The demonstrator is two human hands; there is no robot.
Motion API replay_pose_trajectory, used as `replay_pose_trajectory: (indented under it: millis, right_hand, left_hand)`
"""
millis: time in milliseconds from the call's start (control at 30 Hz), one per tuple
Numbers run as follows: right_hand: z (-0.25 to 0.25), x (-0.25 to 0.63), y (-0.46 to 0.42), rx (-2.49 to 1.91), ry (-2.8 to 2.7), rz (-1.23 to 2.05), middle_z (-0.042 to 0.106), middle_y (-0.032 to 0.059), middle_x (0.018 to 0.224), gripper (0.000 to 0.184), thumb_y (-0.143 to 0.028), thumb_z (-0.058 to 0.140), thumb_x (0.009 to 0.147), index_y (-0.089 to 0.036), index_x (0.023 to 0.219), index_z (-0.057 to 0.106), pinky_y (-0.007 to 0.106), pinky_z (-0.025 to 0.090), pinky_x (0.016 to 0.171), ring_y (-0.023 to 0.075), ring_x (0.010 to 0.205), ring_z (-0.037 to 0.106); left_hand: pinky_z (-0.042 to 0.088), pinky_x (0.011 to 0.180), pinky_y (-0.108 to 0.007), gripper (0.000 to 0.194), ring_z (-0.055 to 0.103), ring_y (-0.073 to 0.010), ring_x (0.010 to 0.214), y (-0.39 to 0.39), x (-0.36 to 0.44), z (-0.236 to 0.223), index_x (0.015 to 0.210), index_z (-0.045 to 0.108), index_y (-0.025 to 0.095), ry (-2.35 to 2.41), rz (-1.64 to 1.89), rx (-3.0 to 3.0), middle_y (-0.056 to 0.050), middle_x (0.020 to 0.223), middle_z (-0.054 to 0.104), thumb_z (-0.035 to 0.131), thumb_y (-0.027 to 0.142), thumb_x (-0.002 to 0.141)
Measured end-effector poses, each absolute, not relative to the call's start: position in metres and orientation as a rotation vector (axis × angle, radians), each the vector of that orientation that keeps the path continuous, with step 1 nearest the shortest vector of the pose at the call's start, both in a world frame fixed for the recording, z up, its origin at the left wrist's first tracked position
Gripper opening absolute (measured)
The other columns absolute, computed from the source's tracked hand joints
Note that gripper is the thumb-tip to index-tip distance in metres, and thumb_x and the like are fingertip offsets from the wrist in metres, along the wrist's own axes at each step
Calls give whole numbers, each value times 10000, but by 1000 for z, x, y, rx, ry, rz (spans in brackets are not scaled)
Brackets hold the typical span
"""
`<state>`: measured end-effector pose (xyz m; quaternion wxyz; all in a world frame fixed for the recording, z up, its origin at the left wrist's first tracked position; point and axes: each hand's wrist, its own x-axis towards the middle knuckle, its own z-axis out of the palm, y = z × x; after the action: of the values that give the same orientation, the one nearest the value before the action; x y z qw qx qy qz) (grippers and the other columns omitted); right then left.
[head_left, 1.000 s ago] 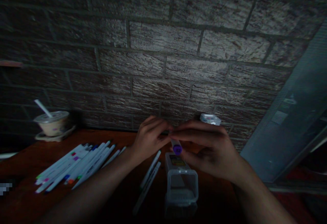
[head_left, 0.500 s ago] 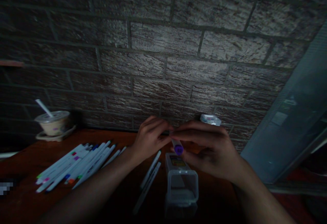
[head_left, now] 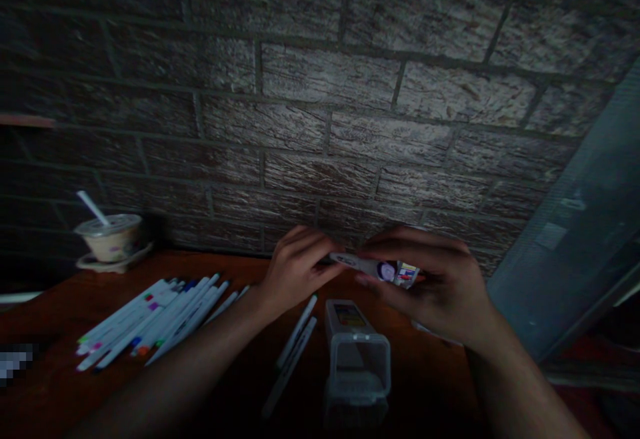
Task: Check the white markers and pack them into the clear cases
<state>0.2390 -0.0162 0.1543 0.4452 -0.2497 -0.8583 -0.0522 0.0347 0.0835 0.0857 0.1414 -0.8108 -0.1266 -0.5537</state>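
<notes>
A white marker (head_left: 367, 265) with a purple end is held up between my two hands, lying nearly level with the purple end to the right. My left hand (head_left: 303, 259) is closed on its left end between thumb and fingers. My right hand (head_left: 435, 279) has its thumb below and its fingers above the barrel, closed around the marker near the purple end. Below the hands lies a clear plastic case (head_left: 357, 359), its open end facing me. Two loose markers (head_left: 296, 349) lie left of the case.
Several white markers with coloured ends (head_left: 165, 319) lie in a pile on the wooden table (head_left: 240, 372). A lidded cup (head_left: 113, 239) with a straw stands at the back left. A colourful label (head_left: 407, 273) shows partly behind my right hand. A brick wall (head_left: 320, 132) rises behind.
The marker has turned from pointing its purple end toward me to lying nearly sideways, purple end right. My right hand has moved slightly right; my left hand stays about where it was.
</notes>
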Motion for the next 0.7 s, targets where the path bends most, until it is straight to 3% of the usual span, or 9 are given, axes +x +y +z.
replay_pose_trajectory:
  millis: [700]
  right_hand:
    - [160, 246, -19, -638, -2098, -89, 787, 48, 891, 164, -124, 817, 839, -174, 988, 772, 259, 566, 675, 160, 775, 736]
  left_hand:
    - [505, 729, -341, 112, 712, -187, 753, 83, 33, 87, 920, 697, 179, -286, -1697, -2308, -31, 836, 777, 789, 239, 897]
